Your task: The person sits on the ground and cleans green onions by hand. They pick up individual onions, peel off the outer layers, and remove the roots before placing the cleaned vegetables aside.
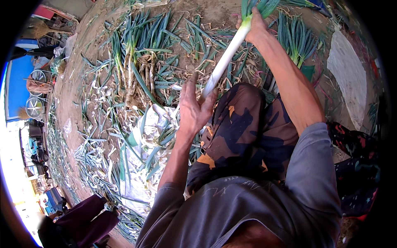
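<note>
A long, thick-stemmed green onion (228, 55) slants across the space before me, its white stalk peeled smooth. High up, where the green leaves begin, my right hand (256, 26) is closed around it. The root end rests in the crook between the thumb and fingers of my left hand (197, 107), a loose hold with the fingers mostly straight. To the left lies a bunch of unpeeled green onions (136, 59) with dirty, dry-skinned stems and roots. Another bunch (297, 40) with green leaves lies beyond my right forearm.
Cut leaves and peelings (99, 148) litter the dirt ground. A white plastic sack (139, 189) lies left of my legs, and a pale sheet (347, 74) at the right. A person in dark purple trousers (83, 220) stands lower left. Patterned dark fabric (353, 173) is close at my right.
</note>
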Demonstrator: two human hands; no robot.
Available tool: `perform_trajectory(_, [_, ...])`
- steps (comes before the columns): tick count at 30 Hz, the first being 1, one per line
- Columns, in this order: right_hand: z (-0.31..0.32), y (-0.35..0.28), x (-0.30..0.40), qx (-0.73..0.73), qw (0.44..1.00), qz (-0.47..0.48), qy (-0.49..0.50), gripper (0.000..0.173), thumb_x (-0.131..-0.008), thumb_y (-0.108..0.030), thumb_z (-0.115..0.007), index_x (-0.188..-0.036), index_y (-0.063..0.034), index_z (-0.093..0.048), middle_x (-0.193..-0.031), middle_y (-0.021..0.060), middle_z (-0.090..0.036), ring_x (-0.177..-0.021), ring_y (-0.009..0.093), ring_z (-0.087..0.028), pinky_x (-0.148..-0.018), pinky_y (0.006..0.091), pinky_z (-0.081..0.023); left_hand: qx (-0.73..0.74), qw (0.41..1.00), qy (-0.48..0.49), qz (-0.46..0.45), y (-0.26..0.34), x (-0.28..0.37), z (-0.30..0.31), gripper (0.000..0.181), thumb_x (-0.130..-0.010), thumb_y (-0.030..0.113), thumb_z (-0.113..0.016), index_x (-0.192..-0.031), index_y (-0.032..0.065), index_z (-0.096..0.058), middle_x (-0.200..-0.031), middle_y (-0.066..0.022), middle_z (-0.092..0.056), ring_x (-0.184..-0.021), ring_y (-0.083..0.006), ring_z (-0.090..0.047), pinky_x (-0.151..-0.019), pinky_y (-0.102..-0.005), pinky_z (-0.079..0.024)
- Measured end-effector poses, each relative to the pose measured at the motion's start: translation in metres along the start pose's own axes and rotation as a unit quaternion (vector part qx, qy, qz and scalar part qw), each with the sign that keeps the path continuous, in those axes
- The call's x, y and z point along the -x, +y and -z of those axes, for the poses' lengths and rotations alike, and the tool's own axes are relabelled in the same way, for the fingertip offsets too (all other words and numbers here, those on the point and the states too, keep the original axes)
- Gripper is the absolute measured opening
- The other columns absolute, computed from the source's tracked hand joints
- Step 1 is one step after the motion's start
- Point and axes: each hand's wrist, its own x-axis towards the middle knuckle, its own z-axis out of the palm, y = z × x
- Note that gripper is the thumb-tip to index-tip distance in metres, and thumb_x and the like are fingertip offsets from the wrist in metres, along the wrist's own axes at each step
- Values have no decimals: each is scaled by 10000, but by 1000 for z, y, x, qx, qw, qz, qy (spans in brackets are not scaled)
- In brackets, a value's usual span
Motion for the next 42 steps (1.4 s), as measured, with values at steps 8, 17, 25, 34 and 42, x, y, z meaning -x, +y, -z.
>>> perform_trajectory(8, [5, 5, -1, 20, 996, 39, 71, 343, -906, -354, -567, -964, -30, -472, -702, 155, -570, -513, 269, -570, -452, 434, -478, 158, 982, 97, 44, -13, -4, -33, 189, -888, 117, -623, -999, -36, -617, -807, -124, -676, -701, -201, -643, -640, -312, -494])
perform_trajectory(17, [10, 9, -12, 50, 996, 34, 61, 349, -916, -333, -560, -1004, -8, -468, -748, 162, -594, -543, 256, -574, -478, 407, -487, 675, 681, -54, 279, -33, 23, 29, 130, -945, 129, -519, -833, 64, -516, -560, 45, -342, -410, -50, -245, -349, -197, -192])
perform_trajectory(25, [26, 14, -62, 28, 999, -27, -7, 411, -921, -481, -462, -929, -77, -540, -723, 94, -545, -599, 214, -543, -512, 375, -467, -258, 964, 64, -24, -72, 48, 60, 524, -642, -21, -529, -1163, 5, -585, -1070, -210, -578, -968, -313, -583, -787, -390, -488])
perform_trajectory(34, [5, 2, -5, 54, 995, 53, 69, 303, -919, -278, -566, -1057, -31, -457, -816, 148, -542, -609, 272, -566, -541, 465, -483, -79, 992, 59, -82, -28, 16, -12, 373, -801, 84, -692, -1148, -11, -594, -1004, -212, -615, -843, -328, -638, -704, -378, -525])
perform_trajectory(42, [12, 5, -20, 61, 994, 34, 82, 360, -905, -267, -603, -1166, -73, -452, -990, 132, -493, -706, 272, -551, -584, 461, -490, -87, 966, 152, -192, -44, 11, -20, 178, -805, -15, -641, -980, -21, -609, -896, -204, -611, -737, -336, -627, -616, -397, -518])
